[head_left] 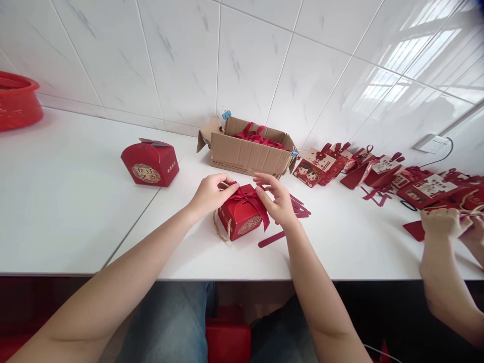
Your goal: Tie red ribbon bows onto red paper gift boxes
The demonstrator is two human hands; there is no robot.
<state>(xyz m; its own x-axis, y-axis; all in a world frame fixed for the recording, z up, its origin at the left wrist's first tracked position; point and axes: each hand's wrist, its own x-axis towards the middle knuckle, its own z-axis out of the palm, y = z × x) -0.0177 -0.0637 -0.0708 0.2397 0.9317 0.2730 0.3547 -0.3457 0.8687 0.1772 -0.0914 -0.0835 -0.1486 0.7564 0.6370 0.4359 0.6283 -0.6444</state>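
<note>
A small red gift box [238, 217] with a gold round emblem stands upright on the white table in front of me. A dark red ribbon [247, 197] is tied in a bow on its top, one tail hanging over the right side. My left hand [215, 192] pinches the bow's left side between thumb and fingers. At the bow's right side, my right hand [278, 199] has its thumb against the ribbon, its fingers curving behind it. A twisted gold cord handle [229, 229] hangs at the box's left side. Dark red strips [271, 239] lie partly hidden by my right forearm.
Behind the box is an open cardboard carton [245, 154] of red ribbons, with blue binder clips. Another red box [149, 164] stands left; a red basket [20, 101] is farther left. Several finished-looking red boxes [381, 169] line the wall. At right, another person's hands [444, 224] work.
</note>
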